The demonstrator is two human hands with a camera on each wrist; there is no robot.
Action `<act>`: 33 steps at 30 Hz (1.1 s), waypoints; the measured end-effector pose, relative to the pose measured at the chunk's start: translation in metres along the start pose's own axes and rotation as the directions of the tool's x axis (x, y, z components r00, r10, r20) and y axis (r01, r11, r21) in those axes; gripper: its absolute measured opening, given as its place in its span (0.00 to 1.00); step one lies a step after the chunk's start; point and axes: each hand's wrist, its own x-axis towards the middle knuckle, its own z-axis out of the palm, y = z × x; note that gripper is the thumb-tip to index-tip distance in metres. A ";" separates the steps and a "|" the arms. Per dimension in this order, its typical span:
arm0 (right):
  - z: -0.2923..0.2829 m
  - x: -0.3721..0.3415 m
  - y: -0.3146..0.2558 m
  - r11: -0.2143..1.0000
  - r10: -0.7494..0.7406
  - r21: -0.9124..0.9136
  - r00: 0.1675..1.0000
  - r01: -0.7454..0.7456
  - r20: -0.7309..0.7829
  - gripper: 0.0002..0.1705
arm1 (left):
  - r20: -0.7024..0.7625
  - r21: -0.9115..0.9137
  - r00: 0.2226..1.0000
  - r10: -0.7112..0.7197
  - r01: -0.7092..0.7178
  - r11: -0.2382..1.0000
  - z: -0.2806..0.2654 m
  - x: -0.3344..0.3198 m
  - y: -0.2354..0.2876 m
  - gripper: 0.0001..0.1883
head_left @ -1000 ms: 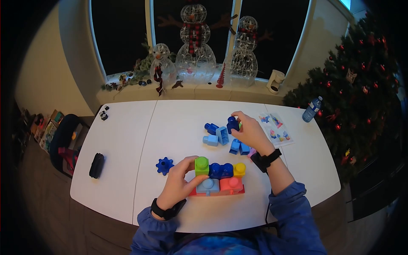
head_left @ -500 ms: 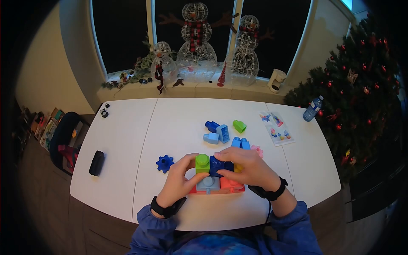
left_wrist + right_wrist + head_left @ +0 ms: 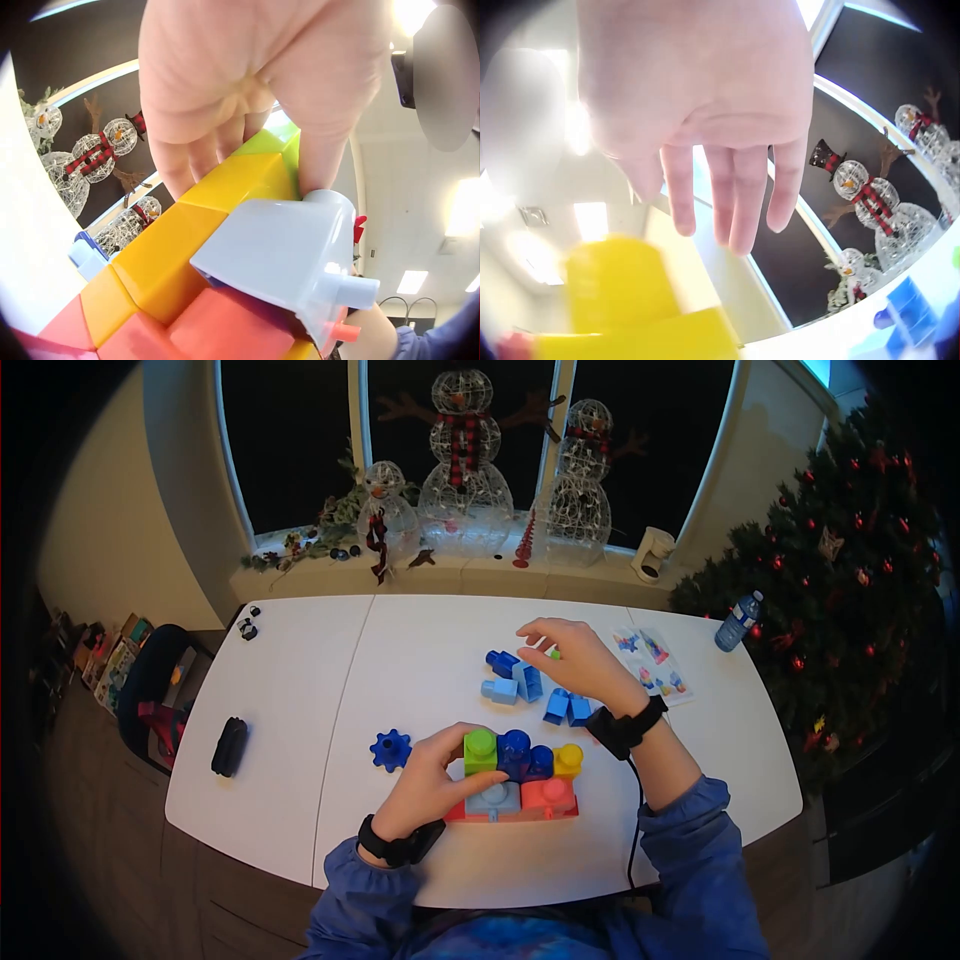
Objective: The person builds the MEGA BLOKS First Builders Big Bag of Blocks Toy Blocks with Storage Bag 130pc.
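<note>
My left hand (image 3: 430, 785) holds the left end of a built stack of toy blocks, its fingers behind and thumb in front of a lime green block (image 3: 481, 747). Beside that one stand a taller dark blue block (image 3: 514, 750), a lower dark blue block (image 3: 540, 762) and a yellow block (image 3: 568, 760). A light blue block (image 3: 495, 798) and a coral block (image 3: 548, 797) sit in front. Orange-yellow blocks (image 3: 169, 255) show below in the left wrist view. My right hand (image 3: 588, 665) is raised near loose blocks, fingers apart and empty; it partly hides a green one (image 3: 556, 655).
Loose blue blocks (image 3: 528, 682) lie beyond the stack, with two more (image 3: 567, 708) nearer the right wrist. A dark blue gear-shaped piece (image 3: 390, 750) is at left. Also on the table are a picture sheet (image 3: 670, 682), a bottle (image 3: 738, 622) and a black case (image 3: 230, 747).
My right hand brought a dark blue block to the stack, set it beside the lime green block, let go and moved back toward the loose blocks. The left hand stayed on the stack.
</note>
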 end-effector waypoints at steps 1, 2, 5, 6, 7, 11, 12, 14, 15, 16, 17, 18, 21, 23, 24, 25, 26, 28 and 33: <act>0.010 0.014 0.019 0.996 0.021 -0.083 0.999 -0.017 0.040 0.18 | 0.002 0.002 1.000 -0.006 0.006 1.000 0.000 0.000 0.001 0.22; 0.020 0.025 0.034 0.986 0.046 -0.166 0.996 -0.032 0.076 0.19 | 0.005 0.004 1.000 -0.013 0.013 1.000 -0.001 0.000 0.002 0.22; 0.048 0.047 0.057 0.936 0.074 -0.352 0.981 -0.005 0.182 0.19 | 0.005 -0.014 1.000 -0.016 0.016 1.000 0.001 0.000 0.002 0.21; 0.056 0.054 0.062 0.929 0.089 -0.371 0.967 0.005 0.238 0.19 | 0.003 -0.024 1.000 -0.014 0.014 1.000 0.001 0.000 0.001 0.21; 0.060 0.058 0.063 0.918 0.103 -0.396 0.955 0.016 0.277 0.19 | 0.006 -0.019 1.000 -0.013 0.013 1.000 0.001 -0.001 0.001 0.21; 0.074 0.072 0.068 0.881 0.138 -0.470 0.921 0.054 0.364 0.18 | 0.013 0.005 1.000 -0.012 0.011 1.000 0.000 0.000 0.001 0.21; 0.077 0.075 0.070 0.881 0.131 -0.469 0.920 0.063 0.369 0.19 | 0.015 0.011 1.000 -0.013 0.013 1.000 0.000 0.000 0.002 0.21; 0.073 0.075 0.065 0.894 0.127 -0.445 0.928 0.046 0.352 0.20 | 0.013 0.018 1.000 0.003 -0.003 1.000 0.000 0.000 0.000 0.21; 0.069 0.074 0.063 0.907 0.129 -0.420 0.935 0.023 0.329 0.22 | 0.012 0.022 1.000 0.011 -0.012 1.000 0.000 0.001 -0.001 0.21; 0.062 0.073 0.057 0.919 0.131 -0.393 0.943 0.000 0.307 0.23 | 0.011 0.018 1.000 0.011 -0.011 1.000 0.000 0.001 0.000 0.21; 0.054 0.072 0.053 0.936 0.075 -0.352 0.964 0.020 0.255 0.29 | 0.010 0.013 1.000 0.009 -0.009 1.000 0.000 0.001 0.002 0.20; 0.044 0.069 0.048 0.969 0.085 -0.244 0.971 -0.029 0.223 0.30 | 0.008 0.008 1.000 0.006 -0.007 1.000 0.000 0.000 0.002 0.20; 0.012 0.041 0.020 0.994 0.059 0.088 0.995 -0.066 0.086 0.34 | 0.013 0.026 1.000 0.010 -0.010 1.000 0.000 -0.001 0.000 0.20; -0.007 0.008 -0.007 0.951 0.071 0.300 0.997 -0.078 0.034 0.36 | 0.011 0.028 1.000 0.002 -0.002 1.000 -0.001 0.000 0.003 0.20; -0.013 -0.010 -0.015 0.935 0.042 0.352 0.999 -0.040 0.004 0.37 | 0.010 0.030 1.000 -0.003 0.002 1.000 0.000 0.000 0.004 0.20; -0.016 -0.029 -0.020 0.916 0.016 0.402 0.999 -0.003 -0.028 0.37 | 0.009 0.026 1.000 0.004 -0.005 1.000 0.000 0.000 0.003 0.20; -0.015 -0.046 -0.024 0.871 0.008 0.492 0.999 0.018 -0.052 0.38 | 0.007 0.021 1.000 0.012 -0.012 1.000 0.000 0.000 0.002 0.20; -0.008 -0.076 -0.023 0.833 -0.044 0.546 0.994 0.093 -0.102 0.37 | 0.005 0.015 1.000 0.014 -0.014 1.000 0.001 0.000 0.000 0.21; -0.003 -0.114 -0.047 0.915 -0.143 0.370 0.987 0.159 -0.072 0.31 | 0.001 0.008 1.000 0.005 -0.005 1.000 0.001 -0.001 0.000 0.21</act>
